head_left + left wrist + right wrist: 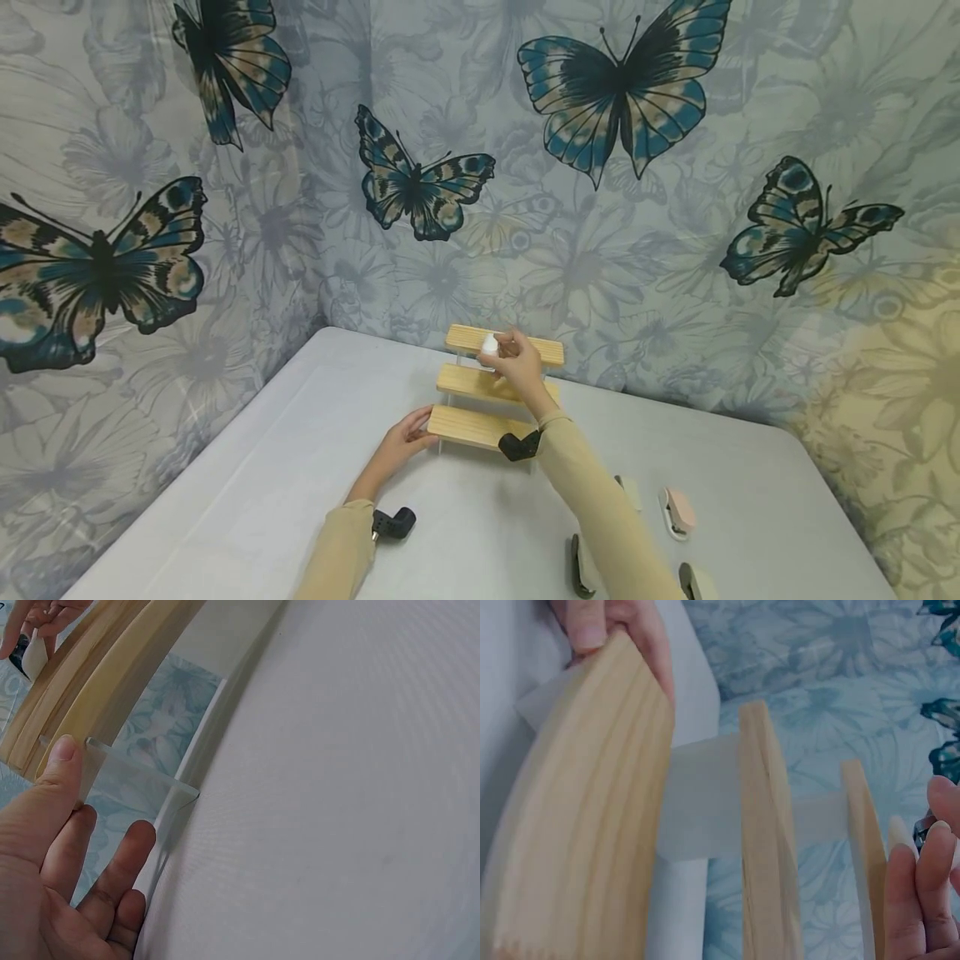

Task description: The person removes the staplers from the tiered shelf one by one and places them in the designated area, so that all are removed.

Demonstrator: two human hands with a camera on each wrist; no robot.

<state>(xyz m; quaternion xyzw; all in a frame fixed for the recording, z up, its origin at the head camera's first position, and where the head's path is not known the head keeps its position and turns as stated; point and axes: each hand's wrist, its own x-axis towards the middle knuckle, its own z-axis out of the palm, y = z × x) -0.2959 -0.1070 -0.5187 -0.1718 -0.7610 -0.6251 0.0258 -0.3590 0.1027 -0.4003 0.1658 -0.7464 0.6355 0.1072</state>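
A three-tier display stand has pale wooden boards [468,426] and clear side panels [142,776]. My left hand [406,437] grips the left end of the lowest board, the thumb on one face and a finger behind. Its other fingers are loosely bent beside the clear panel. At the top board [525,346], my right hand [520,364] pinches a small white stapler [490,343] between thumb and fingers. A dark metallic part [924,829] of it shows in the right wrist view. Whether the stapler touches the board I cannot tell.
On the white table [285,467], to the right, lie a pink stapler [678,512] and several pale ones with dark bases, such as a stapler [696,582] near the front; my right sleeve [600,508] partly hides others. Behind the stand rises a butterfly-patterned wall covering [600,275].
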